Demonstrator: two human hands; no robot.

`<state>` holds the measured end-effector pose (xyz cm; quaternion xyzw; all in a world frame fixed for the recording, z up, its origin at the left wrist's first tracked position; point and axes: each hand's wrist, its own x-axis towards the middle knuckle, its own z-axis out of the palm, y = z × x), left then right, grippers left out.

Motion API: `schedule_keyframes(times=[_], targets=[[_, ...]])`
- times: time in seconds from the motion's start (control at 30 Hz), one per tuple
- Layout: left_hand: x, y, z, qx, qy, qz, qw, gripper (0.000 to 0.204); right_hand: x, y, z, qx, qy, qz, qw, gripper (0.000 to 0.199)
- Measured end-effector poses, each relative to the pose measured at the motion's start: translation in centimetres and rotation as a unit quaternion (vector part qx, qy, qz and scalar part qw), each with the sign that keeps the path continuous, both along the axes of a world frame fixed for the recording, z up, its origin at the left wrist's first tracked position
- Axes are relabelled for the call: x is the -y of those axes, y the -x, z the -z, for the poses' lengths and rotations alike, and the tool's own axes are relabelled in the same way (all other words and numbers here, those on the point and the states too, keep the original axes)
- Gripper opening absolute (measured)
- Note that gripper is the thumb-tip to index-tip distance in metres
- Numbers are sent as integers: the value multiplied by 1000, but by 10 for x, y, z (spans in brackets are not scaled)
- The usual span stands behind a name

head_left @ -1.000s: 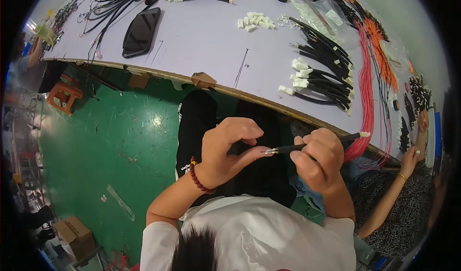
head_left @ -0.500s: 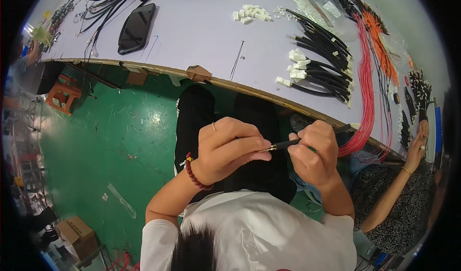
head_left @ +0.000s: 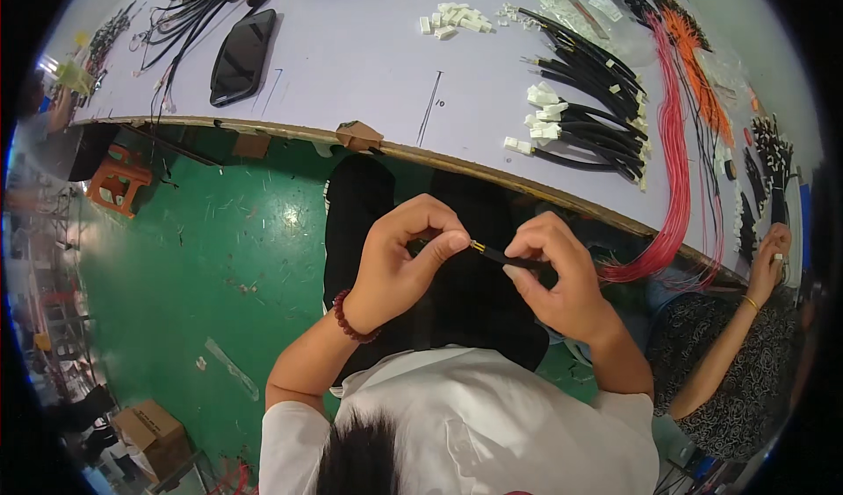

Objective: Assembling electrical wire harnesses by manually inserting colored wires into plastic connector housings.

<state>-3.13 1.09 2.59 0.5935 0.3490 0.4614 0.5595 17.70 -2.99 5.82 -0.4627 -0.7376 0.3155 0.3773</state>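
Observation:
A short black sleeved cable (head_left: 494, 255) is held over my lap, just off the table's front edge. Small gold-coloured metal tips stick out of its left end. My left hand (head_left: 399, 258) is closed, thumb and forefinger pinched at those tips; whether a small part is also between the fingers is hidden. My right hand (head_left: 562, 276) grips the black sleeve between thumb and fingers, a little to the right of the tips. Beyond my hands on the table lie a bundle of similar black cables (head_left: 597, 135), some with white connectors (head_left: 544, 113), and a pile of loose white connector housings (head_left: 457, 19).
A phone (head_left: 242, 56) lies on the white table (head_left: 351, 65). A red wire bundle (head_left: 676, 170) hangs over the front edge at right, near orange wires (head_left: 698, 74). A co-worker's hand (head_left: 768, 258) is at the far right. An orange stool (head_left: 120, 179) stands on the green floor.
My left hand has turned, its thumb now showing on top of the pinch. My right hand's fingers have loosened from a fist into a pinch on the sleeve. The cable has shifted slightly left.

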Motion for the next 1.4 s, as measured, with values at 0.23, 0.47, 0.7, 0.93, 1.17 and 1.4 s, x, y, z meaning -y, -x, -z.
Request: schedule_keyframes(times=[0.23,0.47,0.7,0.93,1.17,1.4], targets=[[-6,-2,-6,-82,-102,28,991,8,-15,4,4,-49,85,-22,995,19],[-17,-6,-9,-17,28,81,996,11,-20,4,5,-104,62,-25,992,9],[-61,-15,-37,-55,31,221,973,15,-31,-5,-4,-104,-32,33,993,8],[-192,-30,-43,-379,-340,-88,856,22,-40,-13,-6,-175,3,75,982,7],[-210,-41,-17,-502,-382,-106,769,19,-39,-21,-4,-196,36,104,974,7],[-204,-50,-15,-446,-361,-161,803,14,-36,-11,-5,-198,35,86,976,6]])
